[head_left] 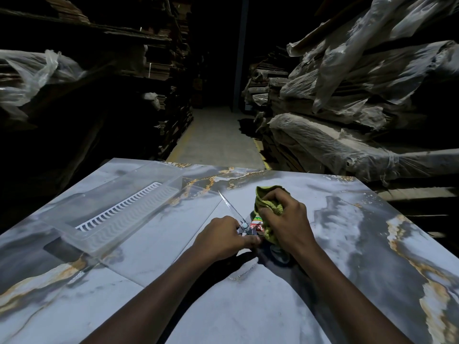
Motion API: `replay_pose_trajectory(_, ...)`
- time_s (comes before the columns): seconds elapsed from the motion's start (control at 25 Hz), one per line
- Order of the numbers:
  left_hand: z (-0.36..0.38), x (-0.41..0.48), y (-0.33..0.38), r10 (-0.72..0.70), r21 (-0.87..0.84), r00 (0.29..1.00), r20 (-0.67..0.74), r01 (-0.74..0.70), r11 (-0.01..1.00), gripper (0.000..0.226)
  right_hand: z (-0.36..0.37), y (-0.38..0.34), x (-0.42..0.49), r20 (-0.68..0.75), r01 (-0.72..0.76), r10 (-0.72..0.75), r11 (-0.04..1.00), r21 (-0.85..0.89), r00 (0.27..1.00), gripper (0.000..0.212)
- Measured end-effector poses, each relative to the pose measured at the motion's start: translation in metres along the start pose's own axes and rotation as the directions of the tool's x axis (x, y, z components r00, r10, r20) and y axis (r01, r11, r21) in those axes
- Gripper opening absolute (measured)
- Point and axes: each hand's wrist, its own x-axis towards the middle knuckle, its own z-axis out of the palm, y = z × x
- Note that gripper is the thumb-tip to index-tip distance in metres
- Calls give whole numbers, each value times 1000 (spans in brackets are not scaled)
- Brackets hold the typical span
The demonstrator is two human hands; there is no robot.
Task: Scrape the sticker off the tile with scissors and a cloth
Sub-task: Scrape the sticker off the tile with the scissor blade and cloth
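A grey marbled tile [323, 244] with gold veins lies flat before me. A small red, white and green sticker [256, 225] sits near its middle. My left hand [223, 238] grips a pair of scissors [233, 211] low down near the pivot, and the blades point up and to the left, away from me. My right hand [285, 219] clutches a green cloth [267, 197] bunched against the sticker's right side. The scissor handles are hidden under my left hand.
A clear plastic tray [87, 234] with a white slotted insert [119, 207] rests on the tile at the left. Dark stacks of wrapped goods [360, 108] line both sides of a concrete aisle [218, 140] beyond the tile's far edge.
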Motion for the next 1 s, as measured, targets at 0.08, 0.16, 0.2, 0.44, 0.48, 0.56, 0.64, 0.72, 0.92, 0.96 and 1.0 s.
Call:
replay_pose_trajectory(0.08, 7, -5, 6, -20, 142, 993, -116, 36, 989, 49, 2, 1, -2, 97, 8, 0, 996, -84, 995, 13)
replay_pose_trajectory(0.16, 10, -6, 9, -9, 206, 985, -171, 44, 978, 52, 3, 3, -2, 123, 3, 10, 995, -104, 992, 13)
replay_pose_trajectory(0.2, 10, -5, 8, -4, 217, 984, -180, 44, 975, 53, 2, 4, -2, 127, -1, 13, 996, -93, 992, 13)
replay_pose_trajectory(0.44, 6, 2, 0, 93, 381, 952, -290, 26, 924, 63, 3, 7, -1, 163, -14, 26, 997, -73, 986, 16)
replay_pose_trajectory(0.48, 8, 3, 0, 114, 402, 947, -300, 17, 915, 64, 3, 8, -1, 166, -14, 24, 998, -60, 986, 18)
replay_pose_trajectory(0.56, 13, 3, -1, 146, 424, 941, -305, -3, 906, 65, 3, 10, -2, 167, -26, 30, 999, -25, 986, 19)
replay_pose_trajectory(0.64, 17, 3, 1, 170, 426, 932, -320, -19, 904, 66, 3, 12, -1, 165, -44, 44, 999, -4, 985, 17)
replay_pose_trajectory(0.72, 17, 3, -1, 186, 423, 931, -313, -39, 905, 62, 3, 13, 0, 172, -62, 62, 998, -5, 983, 16)
replay_pose_trajectory(0.92, 20, 4, -5, 209, 412, 948, -241, -95, 906, 59, 6, 18, 0, 266, -61, 82, 995, -84, 960, 12)
replay_pose_trajectory(0.96, 22, 3, -5, 207, 409, 947, -244, -93, 908, 58, 6, 19, 1, 291, -62, 85, 994, -89, 953, 10)
replay_pose_trajectory(1.0, 23, 4, -5, 207, 409, 945, -253, -89, 908, 57, 6, 20, 2, 309, -64, 88, 994, -86, 947, 10)
